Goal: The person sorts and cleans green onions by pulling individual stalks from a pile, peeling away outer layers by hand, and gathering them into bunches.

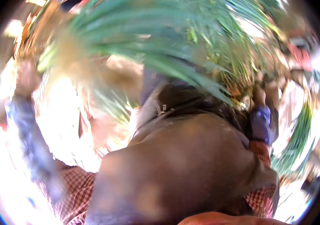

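Long green leafy stalks (pixel 141 41) stretch across the upper part of the view, blurred by motion. At the far left, my left hand (pixel 28 77) is raised beside the pale ends of the stalks; its fingers are smeared by motion. My right hand (pixel 259 93) is at the right, at the lower edge of the greenery, next to some yellowish leaves and roots (pixel 238 90). What its fingers hold is too small to make out. A dark brown apron or cloth (pixel 182 157) covers my lap.
Another green bundle (pixel 298 138) lies at the right. More thin green leaves (pixel 115 107) lie on the ground left of my lap. A reddish object (pixel 300 56) is at the upper right. Bright glare washes out much of the left side.
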`<action>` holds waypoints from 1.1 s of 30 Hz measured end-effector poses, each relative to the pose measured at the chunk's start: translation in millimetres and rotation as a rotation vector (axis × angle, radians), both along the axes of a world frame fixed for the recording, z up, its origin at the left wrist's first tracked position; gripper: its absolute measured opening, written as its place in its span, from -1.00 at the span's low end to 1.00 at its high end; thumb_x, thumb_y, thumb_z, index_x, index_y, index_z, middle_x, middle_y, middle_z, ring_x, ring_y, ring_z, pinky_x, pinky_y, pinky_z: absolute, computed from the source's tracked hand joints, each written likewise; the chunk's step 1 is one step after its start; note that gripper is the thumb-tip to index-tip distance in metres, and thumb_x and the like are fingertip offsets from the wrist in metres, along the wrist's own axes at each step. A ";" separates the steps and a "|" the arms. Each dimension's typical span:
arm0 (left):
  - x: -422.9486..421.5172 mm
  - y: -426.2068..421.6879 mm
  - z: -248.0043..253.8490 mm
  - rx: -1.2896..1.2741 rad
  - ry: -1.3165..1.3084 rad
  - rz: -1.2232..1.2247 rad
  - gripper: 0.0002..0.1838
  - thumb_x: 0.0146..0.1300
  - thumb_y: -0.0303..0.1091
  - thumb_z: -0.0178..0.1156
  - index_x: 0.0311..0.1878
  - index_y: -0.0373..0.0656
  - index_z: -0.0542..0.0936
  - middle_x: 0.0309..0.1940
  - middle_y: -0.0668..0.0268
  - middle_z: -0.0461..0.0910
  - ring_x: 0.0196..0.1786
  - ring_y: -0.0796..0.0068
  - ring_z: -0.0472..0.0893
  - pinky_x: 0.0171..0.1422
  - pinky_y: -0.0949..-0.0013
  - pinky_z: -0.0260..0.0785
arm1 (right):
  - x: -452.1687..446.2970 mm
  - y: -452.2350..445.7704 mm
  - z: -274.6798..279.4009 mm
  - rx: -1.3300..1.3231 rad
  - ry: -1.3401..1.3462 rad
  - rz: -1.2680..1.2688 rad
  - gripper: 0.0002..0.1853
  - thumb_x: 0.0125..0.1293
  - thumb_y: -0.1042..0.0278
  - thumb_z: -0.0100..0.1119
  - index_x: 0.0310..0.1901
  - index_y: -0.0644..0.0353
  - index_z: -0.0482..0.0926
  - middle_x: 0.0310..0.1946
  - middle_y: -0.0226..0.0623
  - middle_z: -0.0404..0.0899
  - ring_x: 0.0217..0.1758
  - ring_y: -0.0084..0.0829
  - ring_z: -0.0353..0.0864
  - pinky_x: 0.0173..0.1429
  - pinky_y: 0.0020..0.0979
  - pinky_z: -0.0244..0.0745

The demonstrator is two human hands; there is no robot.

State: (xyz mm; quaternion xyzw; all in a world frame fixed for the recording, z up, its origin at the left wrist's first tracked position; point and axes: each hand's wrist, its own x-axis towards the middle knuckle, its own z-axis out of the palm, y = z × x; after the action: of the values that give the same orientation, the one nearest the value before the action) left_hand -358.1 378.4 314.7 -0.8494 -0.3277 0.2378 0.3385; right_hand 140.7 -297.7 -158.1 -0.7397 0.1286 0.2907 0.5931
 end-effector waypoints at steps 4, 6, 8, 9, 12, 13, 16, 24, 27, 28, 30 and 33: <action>-65.9 35.3 -29.2 -0.070 -0.394 -0.151 -0.59 0.29 -0.14 0.14 0.00 -0.30 0.47 -0.19 0.04 0.57 -0.20 0.18 0.60 -0.15 0.21 0.51 | -8.4 8.8 7.3 -0.037 0.109 0.153 -0.73 0.21 0.07 0.17 -0.46 0.08 0.49 -0.64 -0.43 0.45 -0.67 -0.53 0.38 -0.62 -0.48 0.23; -99.5 24.2 -95.5 -0.289 -0.777 0.047 -0.60 0.22 -0.19 0.19 -0.02 -0.29 0.46 -0.26 0.08 0.55 -0.29 0.27 0.57 -0.27 0.24 0.48 | -28.5 31.9 35.3 -0.092 0.125 0.198 -0.73 0.21 0.05 0.16 -0.40 0.08 0.49 -0.61 -0.40 0.48 -0.66 -0.53 0.39 -0.61 -0.50 0.25; -114.2 -15.7 -141.0 -0.657 -1.177 0.520 -0.61 0.08 -0.32 0.29 -0.07 -0.27 0.44 -0.37 0.14 0.52 -0.42 0.39 0.53 -0.50 0.30 0.42 | -45.3 44.4 58.9 -0.147 0.135 0.239 -0.73 0.20 0.03 0.16 -0.34 0.08 0.48 -0.59 -0.37 0.51 -0.66 -0.53 0.41 -0.61 -0.52 0.26; -110.6 -32.1 -155.0 -0.776 -1.148 0.846 -0.61 0.01 -0.41 0.33 -0.10 -0.27 0.43 -0.41 0.17 0.51 -0.47 0.43 0.52 -0.60 0.33 0.39 | -48.7 49.2 61.4 -0.208 0.172 0.255 -0.72 0.21 0.03 0.14 -0.27 0.07 0.48 -0.56 -0.35 0.54 -0.65 -0.52 0.43 -0.60 -0.52 0.28; -90.3 -100.5 -207.0 -0.864 -1.270 1.519 -0.59 0.17 -0.22 0.22 0.03 -0.20 0.46 -0.17 0.12 0.53 -0.16 0.36 0.55 -0.08 0.29 0.44 | -48.1 47.5 53.6 -0.300 0.177 0.332 -0.68 0.20 0.00 0.11 -0.16 0.05 0.46 -0.50 -0.31 0.58 -0.62 -0.50 0.47 -0.58 -0.52 0.33; -60.1 -145.5 -193.7 -0.837 -1.206 1.746 -0.54 0.22 -0.09 0.19 0.08 -0.18 0.50 -0.07 0.09 0.54 -0.03 0.32 0.57 0.12 0.25 0.44 | -52.9 50.5 55.2 -0.286 0.200 0.363 -0.70 0.20 0.02 0.12 -0.17 0.05 0.47 -0.49 -0.31 0.58 -0.62 -0.50 0.48 -0.58 -0.52 0.33; -86.5 -154.9 -352.0 -1.216 -1.634 2.397 -0.55 0.24 -0.24 0.20 0.19 -0.15 0.46 0.07 0.05 0.51 0.01 0.25 0.54 0.13 0.21 0.42 | -65.2 60.8 61.8 -0.303 0.212 0.436 -0.71 0.21 0.05 0.12 -0.19 0.07 0.48 -0.49 -0.30 0.58 -0.60 -0.49 0.48 -0.57 -0.50 0.34; -92.7 -190.9 -500.0 -1.741 -1.763 1.480 -0.68 0.08 -0.42 0.35 -0.08 -0.27 0.63 -0.28 0.21 0.68 -0.32 0.44 0.62 -0.23 0.40 0.46 | -76.8 81.5 72.3 -0.420 0.199 0.544 -0.72 0.21 0.08 0.12 -0.22 0.12 0.49 -0.51 -0.28 0.55 -0.56 -0.46 0.47 -0.50 -0.46 0.34; -101.4 -203.7 -489.6 -1.781 -1.169 1.575 -0.58 0.07 -0.40 0.37 0.04 -0.21 0.58 -0.23 0.23 0.67 -0.27 0.44 0.61 -0.29 0.35 0.47 | -77.8 83.9 75.7 -0.446 0.195 0.581 -0.72 0.21 0.09 0.12 -0.23 0.14 0.50 -0.51 -0.27 0.54 -0.55 -0.45 0.47 -0.48 -0.44 0.34; -108.6 -208.6 -484.4 -1.787 -1.051 1.593 -0.54 0.07 -0.39 0.37 0.08 -0.19 0.56 -0.21 0.24 0.67 -0.26 0.45 0.60 -0.31 0.34 0.47 | -77.9 83.6 76.1 -0.454 0.196 0.593 -0.72 0.21 0.10 0.12 -0.24 0.15 0.50 -0.51 -0.26 0.54 -0.54 -0.44 0.47 -0.47 -0.44 0.34; -124.6 -215.0 -480.8 -1.772 -1.145 1.590 -0.53 0.07 -0.39 0.37 0.10 -0.18 0.54 -0.19 0.24 0.65 -0.24 0.44 0.60 -0.28 0.34 0.47 | -77.6 83.6 78.6 -0.475 0.193 0.622 -0.72 0.21 0.10 0.12 -0.24 0.16 0.50 -0.52 -0.25 0.53 -0.53 -0.43 0.47 -0.46 -0.42 0.35; -143.6 -223.4 -471.4 -1.741 -1.336 1.589 -0.51 0.08 -0.40 0.37 0.12 -0.17 0.51 -0.16 0.24 0.63 -0.22 0.43 0.59 -0.23 0.34 0.48 | -78.7 84.3 80.9 -0.504 0.199 0.656 -0.72 0.21 0.12 0.12 -0.25 0.18 0.51 -0.52 -0.24 0.52 -0.51 -0.42 0.46 -0.43 -0.41 0.35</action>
State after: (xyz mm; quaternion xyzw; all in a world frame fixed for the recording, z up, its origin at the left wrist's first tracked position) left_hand -501.7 155.0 -156.7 -0.3214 -0.5706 0.0414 -0.7546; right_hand 62.0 -213.5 -77.3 -0.8317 0.0103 0.4934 0.2544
